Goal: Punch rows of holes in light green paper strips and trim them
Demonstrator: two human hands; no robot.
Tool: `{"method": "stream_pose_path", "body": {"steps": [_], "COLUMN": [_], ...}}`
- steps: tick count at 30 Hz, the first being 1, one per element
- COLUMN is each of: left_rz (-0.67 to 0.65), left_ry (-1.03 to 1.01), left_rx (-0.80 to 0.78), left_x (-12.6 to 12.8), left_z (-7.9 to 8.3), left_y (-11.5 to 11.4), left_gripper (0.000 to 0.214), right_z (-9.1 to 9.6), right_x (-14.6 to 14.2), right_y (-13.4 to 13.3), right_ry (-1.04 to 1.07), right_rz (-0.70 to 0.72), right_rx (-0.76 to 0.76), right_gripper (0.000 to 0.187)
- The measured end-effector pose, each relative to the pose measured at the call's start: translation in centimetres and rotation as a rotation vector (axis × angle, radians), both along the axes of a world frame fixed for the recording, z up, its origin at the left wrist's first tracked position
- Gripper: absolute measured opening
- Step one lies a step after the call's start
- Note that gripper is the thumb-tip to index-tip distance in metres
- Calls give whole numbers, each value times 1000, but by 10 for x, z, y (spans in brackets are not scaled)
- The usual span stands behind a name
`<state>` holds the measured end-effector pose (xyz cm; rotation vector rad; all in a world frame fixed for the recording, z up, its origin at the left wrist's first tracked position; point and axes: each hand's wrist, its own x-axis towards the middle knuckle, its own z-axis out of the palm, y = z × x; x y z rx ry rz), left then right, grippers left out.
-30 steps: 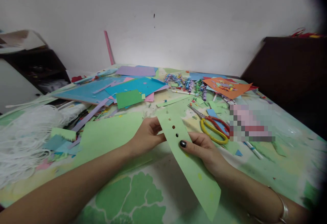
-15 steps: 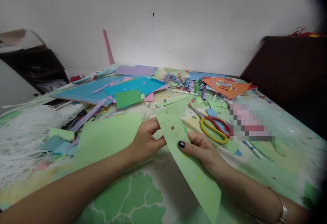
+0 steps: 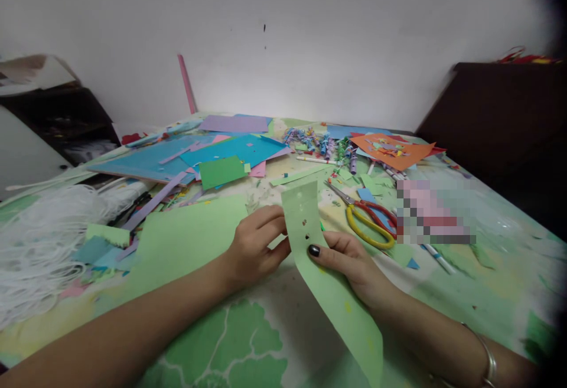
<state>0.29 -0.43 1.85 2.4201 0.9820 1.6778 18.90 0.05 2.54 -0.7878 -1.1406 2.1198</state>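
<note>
A long light green paper strip (image 3: 339,302) slants up from the table's near side, with small holes and yellow specks near its upper end. My right hand (image 3: 354,267) grips its right edge, thumb with dark nail polish on the front face and fingers behind. At the left edge, my left hand (image 3: 259,243) has its fingers curled in at the strip, their tips hidden behind the paper. Beneath my left arm lies a larger light green sheet (image 3: 186,234). Beyond my right hand rest scissors (image 3: 370,225) with one yellow and one red handle loop.
White cord (image 3: 39,246) lies heaped at the left. Farther back are a blue sheet (image 3: 234,149), a dark green piece (image 3: 221,171), curled paper bits (image 3: 323,143) and an orange sheet (image 3: 394,150) with scraps. A marker (image 3: 438,259) lies right of the scissors.
The strip's upper end has bent more upright and shifted slightly right, and its holes now show more clearly. My left hand has moved a little right; my right hand keeps its grip.
</note>
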Motion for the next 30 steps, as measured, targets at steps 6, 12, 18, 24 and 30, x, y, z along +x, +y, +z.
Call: {"method": "stream_pose_path", "body": {"steps": [6,12,18,24,30], "left_rz": [61,-48,-91,-199,-862], "left_ry": [47,-114,-212,-313,-599], "left_rx": [48,-187,-324,-504,-1080], "left_x": [1,8,8,5,11], "left_z": [-2,0,-2,-1,-3], "left_y": [-2,-7,-5,0,1], "left_gripper": [19,8,7,18,64], "right_z": [1,0,-1,-6,-6], "right_x": [-2,-2,-4,0,-6], "right_y": [-3,-3,-4,1,0], "right_ry": [-3,-18,13,30,236], "right_rz": [-10,-8,27,25,236], "right_rx": [-20,-40,-52,-70,-179], "right_gripper": [25,27,27,31,42]}}
